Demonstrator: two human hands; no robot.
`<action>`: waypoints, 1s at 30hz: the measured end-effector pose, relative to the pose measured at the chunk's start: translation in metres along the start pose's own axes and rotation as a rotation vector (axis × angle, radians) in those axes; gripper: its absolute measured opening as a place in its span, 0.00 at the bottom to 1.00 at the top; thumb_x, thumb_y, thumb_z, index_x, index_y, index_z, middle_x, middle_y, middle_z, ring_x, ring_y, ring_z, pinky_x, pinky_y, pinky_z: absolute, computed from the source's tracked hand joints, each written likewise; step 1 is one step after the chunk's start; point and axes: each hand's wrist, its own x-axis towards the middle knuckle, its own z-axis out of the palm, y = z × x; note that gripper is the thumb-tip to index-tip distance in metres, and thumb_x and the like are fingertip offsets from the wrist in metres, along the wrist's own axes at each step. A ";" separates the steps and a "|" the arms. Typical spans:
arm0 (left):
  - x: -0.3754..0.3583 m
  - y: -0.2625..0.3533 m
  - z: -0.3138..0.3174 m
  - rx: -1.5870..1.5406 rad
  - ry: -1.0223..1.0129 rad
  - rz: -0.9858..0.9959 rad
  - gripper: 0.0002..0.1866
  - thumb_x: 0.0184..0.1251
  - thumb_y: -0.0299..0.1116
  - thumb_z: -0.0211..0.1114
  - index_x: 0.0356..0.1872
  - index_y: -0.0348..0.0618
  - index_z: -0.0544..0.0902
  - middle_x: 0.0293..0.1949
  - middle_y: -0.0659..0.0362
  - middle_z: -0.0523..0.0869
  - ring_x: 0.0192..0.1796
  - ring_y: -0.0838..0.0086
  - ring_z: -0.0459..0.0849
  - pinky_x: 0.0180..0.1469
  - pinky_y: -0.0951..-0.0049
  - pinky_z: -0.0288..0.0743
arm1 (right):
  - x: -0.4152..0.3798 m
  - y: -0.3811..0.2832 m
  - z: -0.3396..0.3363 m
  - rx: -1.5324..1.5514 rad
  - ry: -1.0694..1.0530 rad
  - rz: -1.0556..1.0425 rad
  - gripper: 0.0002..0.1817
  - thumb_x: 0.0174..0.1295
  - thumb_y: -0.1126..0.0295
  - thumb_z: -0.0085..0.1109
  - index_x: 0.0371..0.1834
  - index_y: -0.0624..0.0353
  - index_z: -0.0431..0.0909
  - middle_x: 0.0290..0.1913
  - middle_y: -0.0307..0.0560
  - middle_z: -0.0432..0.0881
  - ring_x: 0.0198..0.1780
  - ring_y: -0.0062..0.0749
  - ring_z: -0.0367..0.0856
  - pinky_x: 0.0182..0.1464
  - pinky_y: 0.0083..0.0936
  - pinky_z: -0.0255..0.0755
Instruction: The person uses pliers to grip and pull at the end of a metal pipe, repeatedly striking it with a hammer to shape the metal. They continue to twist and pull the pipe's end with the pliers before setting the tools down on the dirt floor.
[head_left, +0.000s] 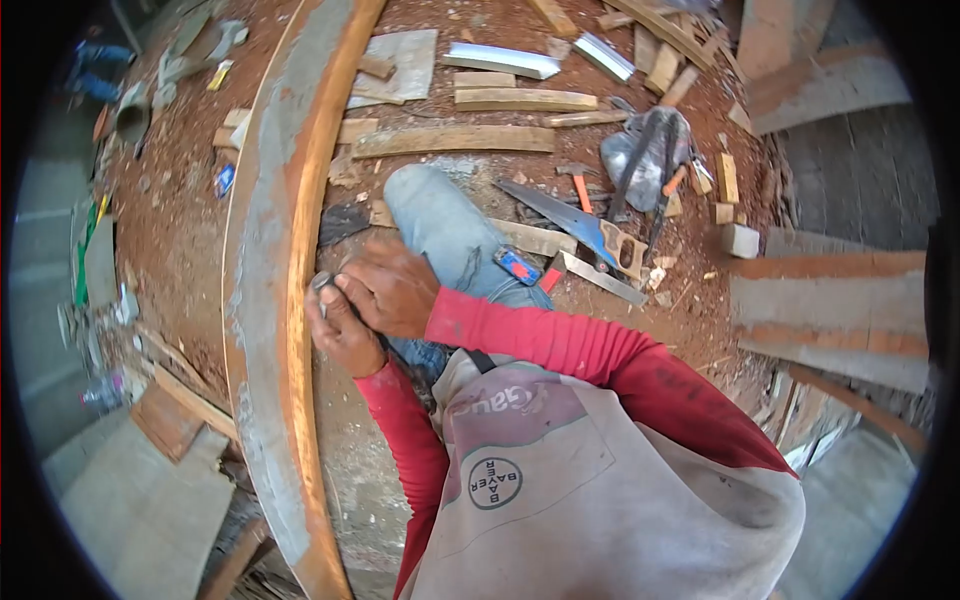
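Observation:
A long curved wooden plank (pixel 308 200), smeared with grey paste, runs from top to bottom on the left. Beside its edge, my left hand (pixel 348 330) is closed around a small dark tool (pixel 322 283) with a rounded metallic end. My right hand (pixel 395 287) is curled tight against the left one, partly blurred by motion, its fingertips beside the tool. What my right fingers grip is hidden. A blue-jeans knee (pixel 425 205) is just beyond the hands, with a blue and red tape measure (pixel 517 265) lying on the thigh.
A handsaw (pixel 575 222), an orange-handled hammer (pixel 582 190) and a clear plastic bag (pixel 640 160) lie on the reddish dirt to the right. Wood offcuts (pixel 455 140) and metal strips (pixel 500 60) are scattered ahead. Planks (pixel 830 265) stand at the far right.

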 end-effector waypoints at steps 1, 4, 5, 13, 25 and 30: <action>0.001 0.003 0.003 -0.017 0.022 0.004 0.18 0.79 0.40 0.58 0.55 0.32 0.76 0.40 0.54 0.83 0.40 0.75 0.79 0.40 0.77 0.74 | 0.002 -0.004 -0.002 0.152 -0.010 0.186 0.08 0.65 0.67 0.57 0.30 0.57 0.78 0.28 0.43 0.78 0.34 0.42 0.77 0.34 0.38 0.69; -0.003 0.024 0.012 -0.046 0.017 -0.022 0.17 0.78 0.38 0.59 0.55 0.32 0.76 0.41 0.55 0.83 0.41 0.76 0.79 0.39 0.77 0.75 | 0.007 0.000 -0.007 0.425 -0.242 0.534 0.12 0.70 0.66 0.53 0.31 0.60 0.78 0.25 0.41 0.77 0.27 0.37 0.76 0.31 0.34 0.70; -0.004 0.019 0.001 -0.011 -0.066 -0.185 0.17 0.78 0.38 0.59 0.55 0.32 0.76 0.43 0.54 0.83 0.43 0.76 0.80 0.41 0.78 0.76 | 0.005 0.010 -0.001 0.427 -0.230 0.533 0.12 0.70 0.66 0.53 0.31 0.60 0.78 0.25 0.41 0.77 0.27 0.37 0.76 0.31 0.34 0.70; 0.016 0.028 -0.021 0.085 0.003 -0.056 0.16 0.79 0.42 0.57 0.50 0.37 0.76 0.34 0.60 0.82 0.27 0.83 0.76 0.23 0.84 0.66 | -0.015 0.050 -0.098 0.933 -0.635 0.939 0.17 0.75 0.57 0.52 0.46 0.59 0.84 0.29 0.38 0.81 0.27 0.19 0.78 0.29 0.16 0.72; 0.009 0.002 -0.094 -0.198 0.113 -0.325 0.19 0.77 0.50 0.59 0.46 0.44 0.73 0.32 0.60 0.79 0.22 0.82 0.73 0.20 0.83 0.64 | -0.275 0.269 -0.273 -0.897 0.189 1.652 0.44 0.64 0.29 0.46 0.66 0.59 0.73 0.66 0.75 0.69 0.64 0.68 0.73 0.66 0.53 0.66; 0.009 -0.002 -0.085 -0.193 0.134 -0.315 0.18 0.77 0.50 0.59 0.45 0.44 0.74 0.33 0.60 0.80 0.23 0.82 0.73 0.20 0.83 0.64 | -0.278 0.272 -0.264 -0.764 0.144 1.812 0.46 0.64 0.26 0.37 0.59 0.60 0.80 0.66 0.75 0.69 0.63 0.71 0.73 0.65 0.53 0.69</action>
